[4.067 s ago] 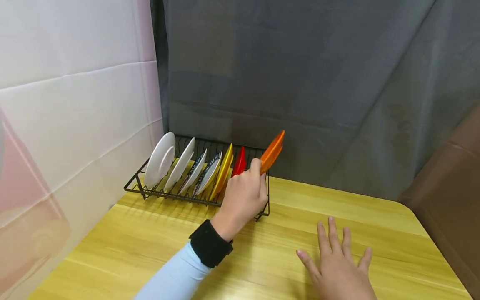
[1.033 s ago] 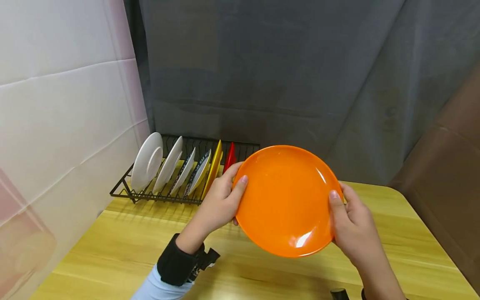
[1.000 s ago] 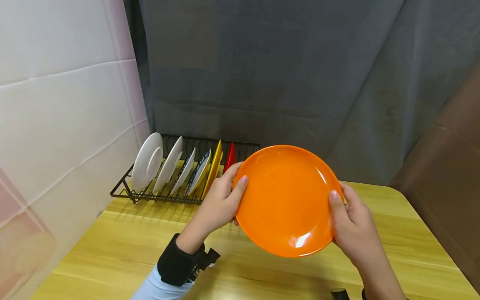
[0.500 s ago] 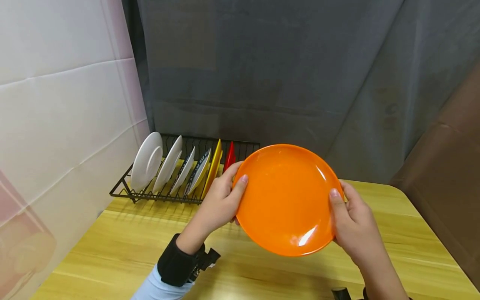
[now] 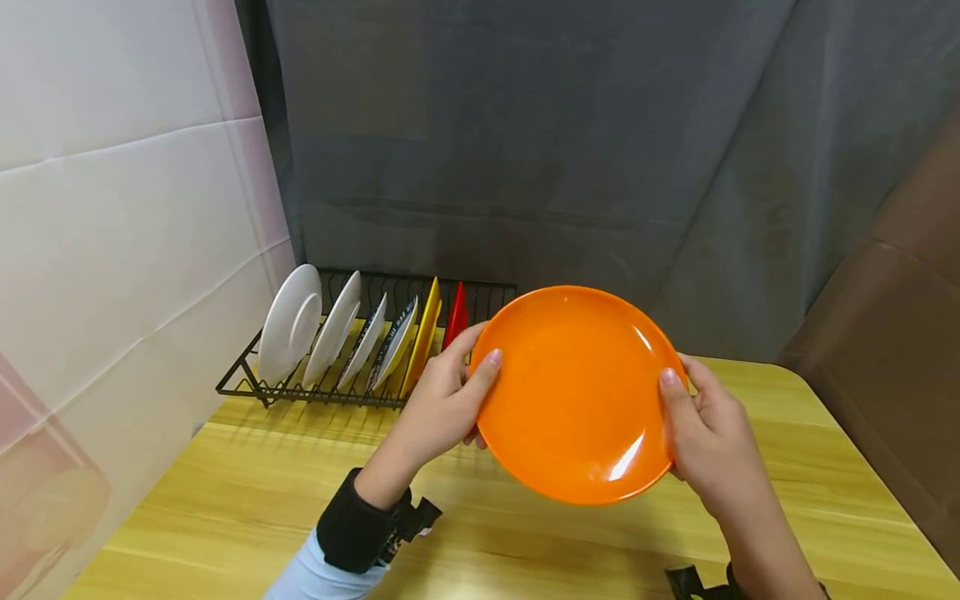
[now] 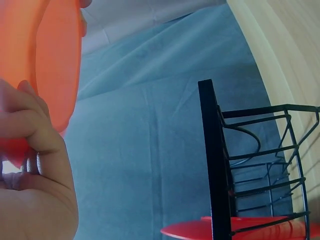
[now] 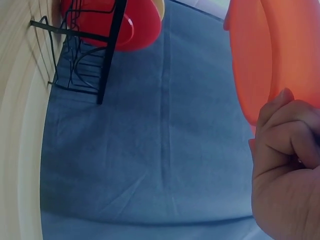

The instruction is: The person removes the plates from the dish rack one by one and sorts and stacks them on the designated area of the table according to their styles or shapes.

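An orange plate (image 5: 581,396) is held up over the table, its glossy inner face turned toward the head camera. My left hand (image 5: 438,400) grips its left rim, thumb on the face and fingers behind. On the opposite rim my right hand (image 5: 712,433) holds it the same way. The left wrist view shows the plate's underside (image 6: 57,60) with curled fingers (image 6: 30,115) against it. In the right wrist view, the right-hand fingers (image 7: 290,125) press on the plate's back (image 7: 250,55).
Left of the plate a black wire dish rack (image 5: 251,392) stands on the wooden table (image 5: 247,500). It bears several upright plates: white (image 5: 288,325), patterned ones (image 5: 393,346), a yellow plate (image 5: 423,337) and a red plate (image 5: 456,317). A grey curtain (image 5: 525,125) hangs behind; a pale wall (image 5: 135,250) borders the left.
Some seconds ago my left hand lifted the orange plate at the rack's right end while my right hand was spread over the table. Now both hands hold it; over the last second it barely shifts.
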A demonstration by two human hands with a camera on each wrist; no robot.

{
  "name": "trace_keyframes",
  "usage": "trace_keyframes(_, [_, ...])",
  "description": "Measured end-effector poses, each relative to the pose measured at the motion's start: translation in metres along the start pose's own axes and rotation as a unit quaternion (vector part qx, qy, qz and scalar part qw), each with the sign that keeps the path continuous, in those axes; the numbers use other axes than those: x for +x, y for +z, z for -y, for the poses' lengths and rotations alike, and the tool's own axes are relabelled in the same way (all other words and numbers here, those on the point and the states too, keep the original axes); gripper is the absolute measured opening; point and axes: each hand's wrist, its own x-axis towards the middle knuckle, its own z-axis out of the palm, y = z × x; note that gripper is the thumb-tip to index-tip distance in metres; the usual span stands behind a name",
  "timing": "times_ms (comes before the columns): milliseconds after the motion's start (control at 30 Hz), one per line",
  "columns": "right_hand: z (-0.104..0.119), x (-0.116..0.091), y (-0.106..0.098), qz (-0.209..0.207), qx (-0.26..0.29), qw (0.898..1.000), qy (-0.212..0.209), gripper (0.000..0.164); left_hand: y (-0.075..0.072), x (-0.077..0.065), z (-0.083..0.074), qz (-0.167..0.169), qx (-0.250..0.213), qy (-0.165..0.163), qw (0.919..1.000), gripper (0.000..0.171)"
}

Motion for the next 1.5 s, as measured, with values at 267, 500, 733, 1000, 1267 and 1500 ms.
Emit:
trace_keyframes(267, [-0.024, 0.017, -0.02, -0.027, 0.0, 0.999, 0.037, 0.067, -0.002, 0.003, 0.002, -0.013, -0.006, -0.004, 0.9999, 0.044])
trace_keyframes(500, [-0.066, 0.04, -0.045, -0.073, 0.0, 0.993, 0.097, 0.069, -0.002, 0.003, 0.001, -0.022, -0.003, -0.003, 0.9998, 0.042])
trace_keyframes(733, [-0.101, 0.053, -0.058, -0.105, 0.097, 0.98, 0.14, 0.058, -0.002, 0.002, 0.001, -0.02, -0.009, 0.001, 0.9998, 0.044])
trace_keyframes(1000, [-0.136, 0.066, -0.057, -0.077, 0.067, 0.976, 0.194, 0.058, -0.003, 0.003, 0.004, -0.02, -0.012, 0.002, 0.9997, 0.043])
trace_keyframes(1267, [-0.159, 0.07, -0.05, -0.065, 0.057, 0.969, 0.232, 0.057, -0.003, 0.003, 0.001, -0.018, -0.01, 0.008, 0.9997, 0.044])
trace_keyframes(1500, [-0.173, 0.07, -0.046, -0.042, 0.076, 0.967, 0.24, 0.049, -0.004, 0.002, 0.0, -0.017, -0.014, 0.007, 0.9997, 0.044])
